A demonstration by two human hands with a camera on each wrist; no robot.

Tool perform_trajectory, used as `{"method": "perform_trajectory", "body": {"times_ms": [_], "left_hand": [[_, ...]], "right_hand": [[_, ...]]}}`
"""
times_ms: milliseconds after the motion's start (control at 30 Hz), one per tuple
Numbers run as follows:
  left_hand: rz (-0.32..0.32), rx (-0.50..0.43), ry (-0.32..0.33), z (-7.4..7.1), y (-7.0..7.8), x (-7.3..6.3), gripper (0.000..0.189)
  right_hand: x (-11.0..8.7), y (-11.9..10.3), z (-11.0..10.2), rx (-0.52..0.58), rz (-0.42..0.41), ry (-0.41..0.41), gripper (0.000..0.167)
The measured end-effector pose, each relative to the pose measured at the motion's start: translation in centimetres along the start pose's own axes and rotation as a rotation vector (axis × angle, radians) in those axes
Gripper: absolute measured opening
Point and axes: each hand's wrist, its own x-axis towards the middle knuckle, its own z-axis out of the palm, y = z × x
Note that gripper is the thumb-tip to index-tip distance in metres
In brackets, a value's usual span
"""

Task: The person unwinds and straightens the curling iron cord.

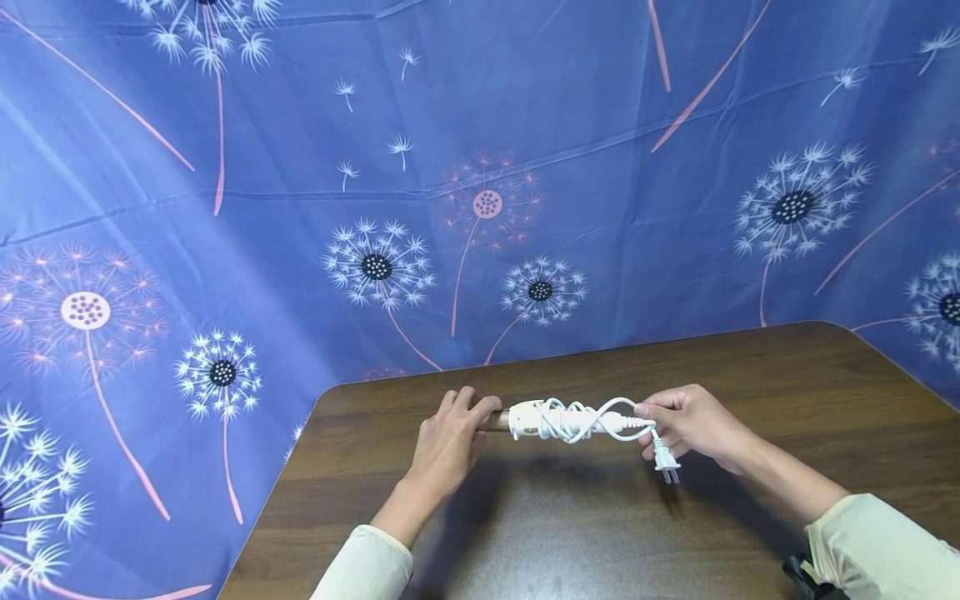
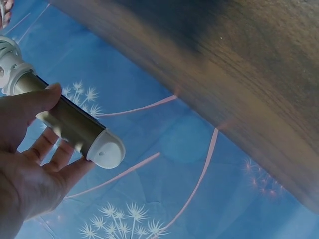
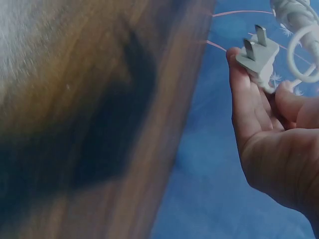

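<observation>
A curling iron [image 1: 527,419] with a white handle and a gold barrel [image 2: 75,122] is held level above the table. My left hand [image 1: 447,442] grips the barrel between thumb and fingers; its rounded white tip [image 2: 107,150] shows past the fingers in the left wrist view. White cord is wound loosely round the handle. At the handle's right end, my right hand [image 1: 693,425] pinches the cord between thumb and fingers. The two-pin plug [image 1: 664,458] hangs beside that hand, and in the right wrist view the plug [image 3: 261,55] lies against the fingertips.
Below the hands is a brown wood-grain table [image 1: 570,533] with rounded far corners. Behind it hangs a blue cloth [image 1: 600,208] printed with dandelions. A small black object [image 1: 810,577] shows by the right sleeve.
</observation>
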Motion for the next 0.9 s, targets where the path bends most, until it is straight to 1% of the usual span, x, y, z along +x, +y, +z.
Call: {"method": "perform_trajectory", "body": {"times_ms": [100,300,400,533,600,700,833,900], "left_hand": [[0.006,0.017,-0.001,0.0,0.0,-0.1,0.053],[0.022,0.081,0.020,-0.2,-0.1,0.0,0.055],[0.025,0.120,0.027,-0.3,-0.2,0.1,0.053],[0.016,0.176,0.042,-0.3,-0.6,0.2,0.052],[-0.001,0.194,0.049,-0.3,-0.9,0.2,0.053],[-0.048,0.191,0.058,-0.3,-1.4,0.1,0.053],[-0.133,0.135,0.060,-0.4,-1.9,-0.1,0.055],[-0.162,0.096,0.061,-0.4,-2.0,-0.2,0.055]], "right_hand": [[-0.2,-0.6,-0.1,-0.067,-0.009,0.051,0.032],[-0.4,-1.6,-0.2,-0.220,-0.015,0.170,0.024],[-0.6,-2.0,-0.3,-0.264,0.001,0.179,0.023],[-1.1,-2.2,-0.5,-0.320,0.001,0.141,0.019],[-1.3,-2.3,-0.7,-0.341,-0.006,0.118,0.017],[-1.7,-2.3,-1.0,-0.346,-0.005,0.101,0.017],[-1.9,-2.1,-1.5,-0.314,0.028,0.093,0.018],[-2.0,-1.9,-1.8,-0.285,0.051,0.096,0.019]]}}
